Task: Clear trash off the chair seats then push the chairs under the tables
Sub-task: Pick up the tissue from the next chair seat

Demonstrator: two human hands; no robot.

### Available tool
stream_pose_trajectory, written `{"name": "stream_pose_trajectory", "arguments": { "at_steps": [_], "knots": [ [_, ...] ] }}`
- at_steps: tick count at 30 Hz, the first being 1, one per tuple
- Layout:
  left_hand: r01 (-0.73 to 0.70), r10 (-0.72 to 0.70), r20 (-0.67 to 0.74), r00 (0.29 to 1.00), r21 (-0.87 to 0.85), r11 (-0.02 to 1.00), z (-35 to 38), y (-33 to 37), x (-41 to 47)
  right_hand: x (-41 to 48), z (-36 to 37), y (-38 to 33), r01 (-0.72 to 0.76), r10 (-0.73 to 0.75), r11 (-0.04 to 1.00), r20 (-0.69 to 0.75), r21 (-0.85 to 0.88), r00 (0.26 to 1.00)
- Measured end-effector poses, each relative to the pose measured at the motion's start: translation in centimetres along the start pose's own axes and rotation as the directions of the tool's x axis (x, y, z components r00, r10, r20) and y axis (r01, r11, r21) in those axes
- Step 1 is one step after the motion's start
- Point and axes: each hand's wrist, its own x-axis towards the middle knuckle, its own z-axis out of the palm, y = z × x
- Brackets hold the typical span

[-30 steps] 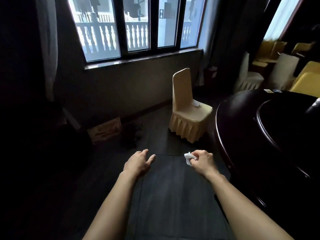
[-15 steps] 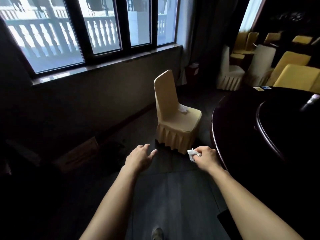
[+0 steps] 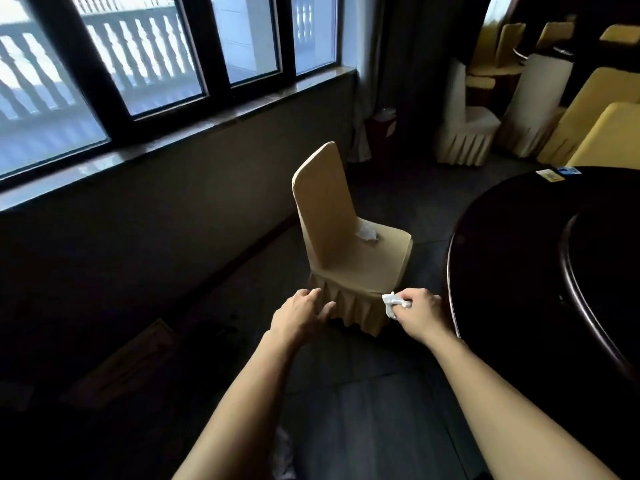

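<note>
A chair in a tan skirted cover (image 3: 349,251) stands alone on the dark floor, its seat facing the round dark table (image 3: 512,258) on the right. On the seat, close to the backrest, lies a crumpled white tissue (image 3: 367,233). My right hand (image 3: 417,308) is shut on another white crumpled tissue (image 3: 393,303), held in front of the chair's skirt. Just left of it my left hand (image 3: 299,315) is held out with fingers loosely apart and nothing in it, at the skirt's near corner.
A wall with a long window (image 3: 166,64) runs along the left. Several more covered chairs (image 3: 467,129) crowd the far right corner. A red bin (image 3: 381,128) sits by the curtain. Small cards (image 3: 557,172) lie at the table's far edge.
I have come closer to the tan chair, and it now fills the middle of the view. Both hands have risen toward its skirt; the right still holds the tissue.
</note>
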Motion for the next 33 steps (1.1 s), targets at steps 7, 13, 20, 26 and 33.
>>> {"name": "stream_pose_trajectory", "arguments": {
  "at_steps": [7,13,20,26,33],
  "knots": [
    [-0.099,0.096,0.101,0.990,0.018,0.995,0.0,-0.1,17.0,14.3,2.5,-0.1,-0.123,0.123,0.992,-0.014,0.008,0.992],
    [-0.141,0.131,0.204,0.970,0.035,0.989,-1.0,1.4,31.1,25.5,2.5,-1.2,-0.220,0.221,0.975,-0.029,0.020,0.975],
    [-0.216,0.196,0.281,0.940,0.040,0.976,0.8,4.1,43.5,35.3,2.5,0.3,-0.313,0.314,0.949,-0.024,0.034,0.949],
    [-0.225,0.181,0.355,0.917,0.087,0.971,6.8,5.8,53.9,45.0,5.6,6.6,-0.374,0.371,0.927,0.068,0.033,0.926],
    [-0.198,0.128,0.437,0.890,0.117,0.973,16.3,7.2,66.9,56.7,11.5,16.3,-0.438,0.420,0.898,0.216,0.037,0.881]
  ]
}}
